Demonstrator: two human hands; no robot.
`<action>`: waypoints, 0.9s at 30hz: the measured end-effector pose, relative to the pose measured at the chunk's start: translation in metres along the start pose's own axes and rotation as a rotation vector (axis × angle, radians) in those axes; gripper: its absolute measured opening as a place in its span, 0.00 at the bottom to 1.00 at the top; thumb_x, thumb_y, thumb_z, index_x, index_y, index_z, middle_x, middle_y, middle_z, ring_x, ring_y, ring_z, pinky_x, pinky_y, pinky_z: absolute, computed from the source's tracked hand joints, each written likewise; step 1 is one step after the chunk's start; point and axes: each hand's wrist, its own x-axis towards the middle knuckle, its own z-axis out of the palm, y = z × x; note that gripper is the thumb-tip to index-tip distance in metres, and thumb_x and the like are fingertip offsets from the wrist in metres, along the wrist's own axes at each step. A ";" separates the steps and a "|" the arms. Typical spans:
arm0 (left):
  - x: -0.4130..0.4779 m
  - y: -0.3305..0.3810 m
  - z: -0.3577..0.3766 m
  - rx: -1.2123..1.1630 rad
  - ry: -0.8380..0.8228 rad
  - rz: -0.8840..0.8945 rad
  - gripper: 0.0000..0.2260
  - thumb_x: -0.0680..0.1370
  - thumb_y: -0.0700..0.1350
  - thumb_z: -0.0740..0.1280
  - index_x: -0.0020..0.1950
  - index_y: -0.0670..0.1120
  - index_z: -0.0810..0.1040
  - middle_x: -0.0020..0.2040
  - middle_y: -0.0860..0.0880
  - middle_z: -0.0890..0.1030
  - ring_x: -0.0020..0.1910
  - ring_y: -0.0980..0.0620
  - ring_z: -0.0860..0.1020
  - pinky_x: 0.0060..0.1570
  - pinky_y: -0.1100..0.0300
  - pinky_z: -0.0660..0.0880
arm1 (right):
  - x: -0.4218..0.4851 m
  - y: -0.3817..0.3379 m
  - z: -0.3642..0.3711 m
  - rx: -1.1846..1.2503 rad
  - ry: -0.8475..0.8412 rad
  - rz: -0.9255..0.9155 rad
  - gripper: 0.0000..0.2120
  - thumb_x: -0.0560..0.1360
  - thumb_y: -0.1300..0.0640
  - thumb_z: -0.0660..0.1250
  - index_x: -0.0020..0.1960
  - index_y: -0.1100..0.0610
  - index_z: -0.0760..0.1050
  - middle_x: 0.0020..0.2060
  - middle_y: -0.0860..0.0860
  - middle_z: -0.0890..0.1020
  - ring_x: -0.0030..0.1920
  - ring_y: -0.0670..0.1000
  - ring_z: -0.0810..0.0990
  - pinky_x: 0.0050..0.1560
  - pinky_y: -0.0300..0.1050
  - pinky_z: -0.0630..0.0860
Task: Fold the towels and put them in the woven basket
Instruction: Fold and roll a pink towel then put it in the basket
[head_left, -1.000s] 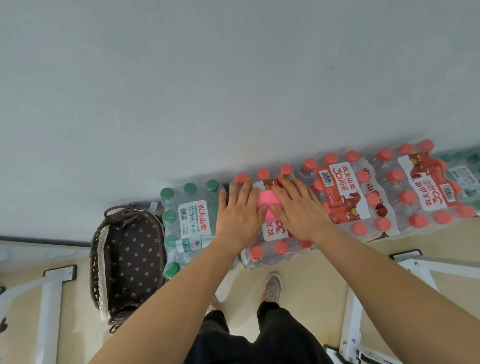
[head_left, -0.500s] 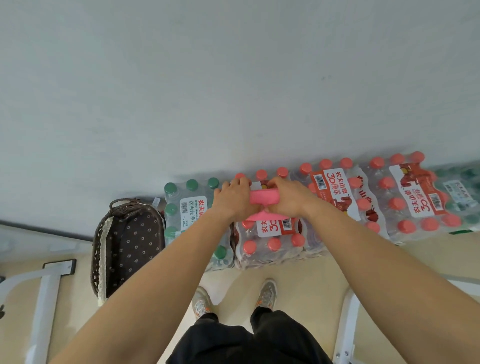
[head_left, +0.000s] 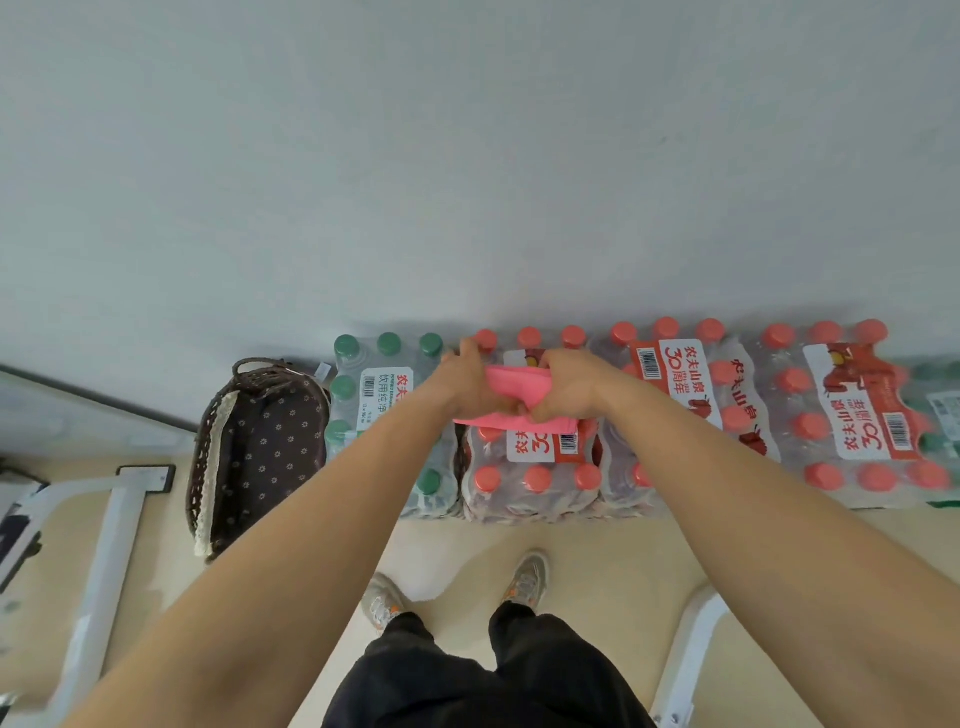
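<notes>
A small pink towel (head_left: 519, 382) is held up above a pack of red-capped water bottles (head_left: 530, 467). My left hand (head_left: 467, 384) grips its left end and my right hand (head_left: 563, 387) grips its right end, fingers curled round the cloth. A lower fold of the towel hangs beneath my hands. The brown woven basket (head_left: 208, 467) with a dotted dark lining stands on the floor to the left, against the wall; I see no towel inside it.
A green-capped bottle pack (head_left: 384, 384) sits between the basket and the red-capped packs. More red-capped packs (head_left: 852, 410) line the wall to the right. White metal frame legs (head_left: 104, 545) stand at left and lower right. My feet are on the beige floor below.
Both hands went from pressing flat on the towel on the bottle pack to gripping its ends and lifting it off the pack.
</notes>
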 end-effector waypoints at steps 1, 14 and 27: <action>-0.001 -0.001 0.000 -0.010 0.000 -0.005 0.49 0.63 0.61 0.78 0.72 0.42 0.57 0.64 0.42 0.72 0.61 0.43 0.75 0.54 0.52 0.74 | -0.002 0.001 0.002 0.019 0.004 0.003 0.27 0.64 0.43 0.77 0.56 0.55 0.74 0.46 0.50 0.81 0.45 0.51 0.80 0.46 0.48 0.79; -0.059 -0.099 -0.051 -0.385 0.092 0.183 0.20 0.71 0.57 0.75 0.55 0.48 0.75 0.47 0.52 0.80 0.45 0.53 0.79 0.40 0.61 0.73 | -0.007 -0.084 0.005 0.136 -0.042 -0.127 0.18 0.68 0.48 0.78 0.53 0.50 0.76 0.45 0.48 0.81 0.44 0.49 0.81 0.40 0.44 0.74; -0.099 -0.306 -0.063 -0.295 0.403 -0.178 0.14 0.73 0.57 0.73 0.48 0.48 0.76 0.40 0.52 0.76 0.44 0.48 0.76 0.41 0.57 0.69 | 0.052 -0.278 0.117 -0.029 -0.048 -0.288 0.11 0.76 0.50 0.64 0.54 0.55 0.71 0.50 0.50 0.77 0.49 0.52 0.77 0.47 0.50 0.74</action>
